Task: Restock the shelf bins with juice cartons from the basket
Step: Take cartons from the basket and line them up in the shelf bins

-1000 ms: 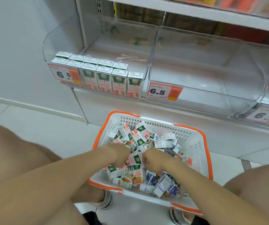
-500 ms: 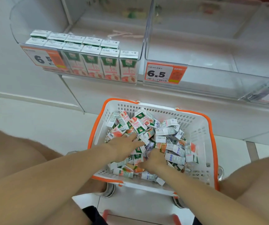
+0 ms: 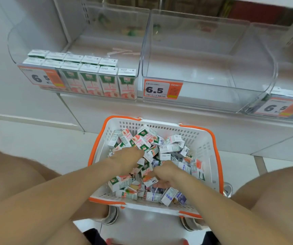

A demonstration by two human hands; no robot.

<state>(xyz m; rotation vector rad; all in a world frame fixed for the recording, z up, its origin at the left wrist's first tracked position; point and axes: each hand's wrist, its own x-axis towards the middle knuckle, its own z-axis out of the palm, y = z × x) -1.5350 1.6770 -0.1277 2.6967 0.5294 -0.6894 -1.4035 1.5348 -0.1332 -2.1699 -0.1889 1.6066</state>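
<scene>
A white basket with an orange rim [image 3: 206, 147] stands on the floor between my knees, heaped with small juice cartons [image 3: 169, 148] in green-pink and purple prints. My left hand [image 3: 127, 159] lies on the middle of the heap, its fingertips buried among the cartons. My right hand [image 3: 166, 171] is just to its right, its fingers curled down and back around a small orange-and-white carton [image 3: 150, 180]. The left shelf bin [image 3: 16, 48] holds two neat rows of upright green-pink cartons [image 3: 91, 82] at its front.
The clear middle bin [image 3: 204, 96] shows no cartons and carries a 6.5 price tag [image 3: 162, 90]. A third bin [image 3: 283, 106] sits at the right edge. My shoes [image 3: 111, 215] flank the basket on the pale tiled floor.
The view has tilted up a little. My left hand went from flat with spread fingers to fingers dug into the pile. My right hand rose slightly and curled over cartons.
</scene>
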